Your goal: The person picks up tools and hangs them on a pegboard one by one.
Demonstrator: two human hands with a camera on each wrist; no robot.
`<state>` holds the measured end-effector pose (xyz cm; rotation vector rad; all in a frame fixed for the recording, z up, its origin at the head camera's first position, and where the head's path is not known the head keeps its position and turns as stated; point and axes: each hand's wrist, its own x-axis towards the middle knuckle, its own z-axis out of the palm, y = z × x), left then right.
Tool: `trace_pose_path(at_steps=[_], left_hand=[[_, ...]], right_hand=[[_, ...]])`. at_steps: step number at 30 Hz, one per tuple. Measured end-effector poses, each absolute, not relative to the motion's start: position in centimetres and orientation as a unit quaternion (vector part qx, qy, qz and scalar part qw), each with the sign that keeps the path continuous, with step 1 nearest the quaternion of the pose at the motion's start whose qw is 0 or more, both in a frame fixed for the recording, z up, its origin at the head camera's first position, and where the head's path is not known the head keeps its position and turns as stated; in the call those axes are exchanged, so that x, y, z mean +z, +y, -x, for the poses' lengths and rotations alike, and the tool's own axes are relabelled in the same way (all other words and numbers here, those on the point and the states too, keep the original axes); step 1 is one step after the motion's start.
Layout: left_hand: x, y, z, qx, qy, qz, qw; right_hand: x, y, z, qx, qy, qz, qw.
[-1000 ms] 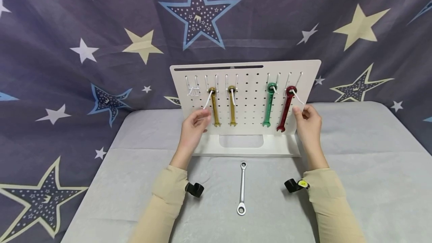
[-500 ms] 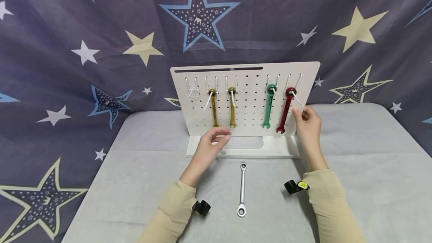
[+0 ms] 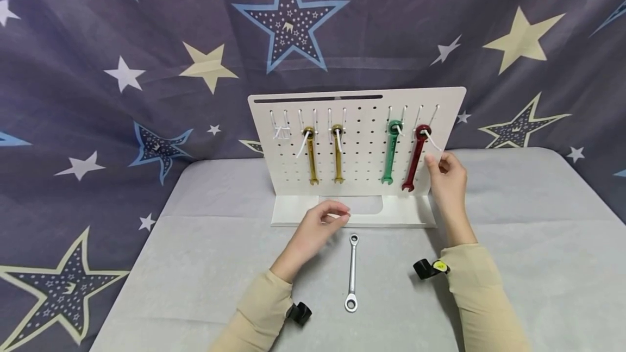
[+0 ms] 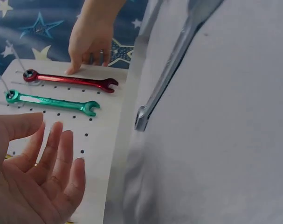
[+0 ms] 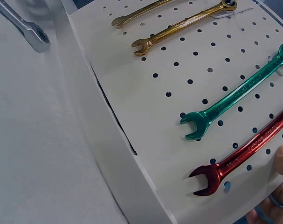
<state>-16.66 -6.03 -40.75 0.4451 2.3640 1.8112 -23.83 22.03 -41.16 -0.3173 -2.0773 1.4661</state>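
Note:
A white pegboard (image 3: 364,164) stands upright on its base. My right hand (image 3: 448,181) holds its right edge, thumb on the front face and fingers behind. Beside that thumb hangs a red wrench (image 5: 253,149), and left of it a green wrench (image 5: 239,95). Two gold wrenches (image 3: 312,162) hang on hooks farther left. In front of the board's base hovers my left hand (image 3: 320,227), holding nothing, its fingers loosely bent and parted from the thumb. Just right of and below it, a silver ratcheting wrench (image 3: 352,273) lies on the table.
A grey cloth covers the table (image 3: 528,265). Behind the board hangs a dark curtain (image 3: 391,42) with stars. On the board's left side is a hook (image 3: 281,132) with no wrench. The board's base (image 3: 411,213) has a cut-out in its middle.
My left hand has left the board's left edge and moved right and down toward the silver wrench. The right hand keeps its place on the right edge.

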Motion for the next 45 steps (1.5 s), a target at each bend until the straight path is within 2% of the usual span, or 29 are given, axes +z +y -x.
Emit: trace_pose_path(at_steps=[10, 18, 37, 45], left_hand=[[-41.4, -6.3, 16.1, 0.524, 0.823, -0.168, 0.145], [-41.9, -6.2, 15.8, 0.442, 0.860, -0.186, 0.176], [-41.7, -5.1, 13.8, 0.302, 0.924, -0.178, 0.150], [-41.4, -5.7, 14.6, 0.308, 0.917, -0.189, 0.168]], right_hand=[[-41.0, 21.8, 23.7, 0.544, -0.782, 0.121, 0.280], [-40.9, 21.9, 23.6, 0.542, -0.783, 0.123, 0.278], [-40.8, 21.8, 23.5, 0.535, -0.789, 0.125, 0.275], [-40.8, 21.7, 23.6, 0.535, -0.788, 0.128, 0.277]])
